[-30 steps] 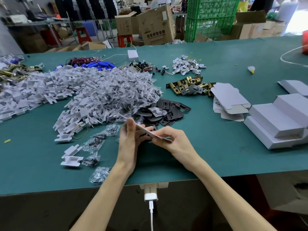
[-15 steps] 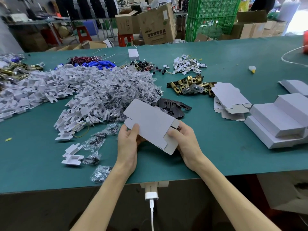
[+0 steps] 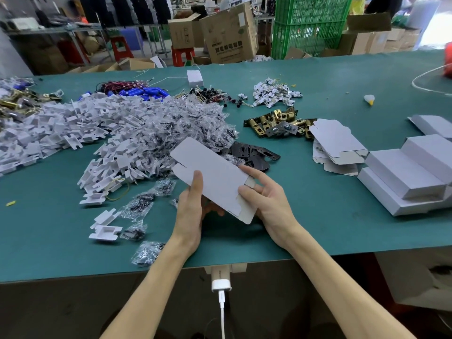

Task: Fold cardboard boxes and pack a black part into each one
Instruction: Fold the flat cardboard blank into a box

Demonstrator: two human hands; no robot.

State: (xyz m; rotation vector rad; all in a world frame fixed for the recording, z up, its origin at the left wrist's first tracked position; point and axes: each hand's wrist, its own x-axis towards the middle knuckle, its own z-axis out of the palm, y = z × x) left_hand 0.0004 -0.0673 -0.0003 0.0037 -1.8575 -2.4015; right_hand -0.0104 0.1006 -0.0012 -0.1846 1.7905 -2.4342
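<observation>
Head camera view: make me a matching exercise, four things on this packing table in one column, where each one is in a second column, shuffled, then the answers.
1. flat box blank
2. black plates
3. brass latches
4. folded white boxes

A. far right of the green table
B. just left of the stack of flat blanks
C. held by the left hand and right hand
D. on the table just beyond the held blank

Pairs: 1-C, 2-D, 3-B, 4-A

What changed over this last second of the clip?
The flat box blank, edge-on a second ago, has been turned face up toward the camera. The left hand and right hand kept hold, shifting along its edges. The black parts, finished boxes and stack of blanks stayed put.
</observation>
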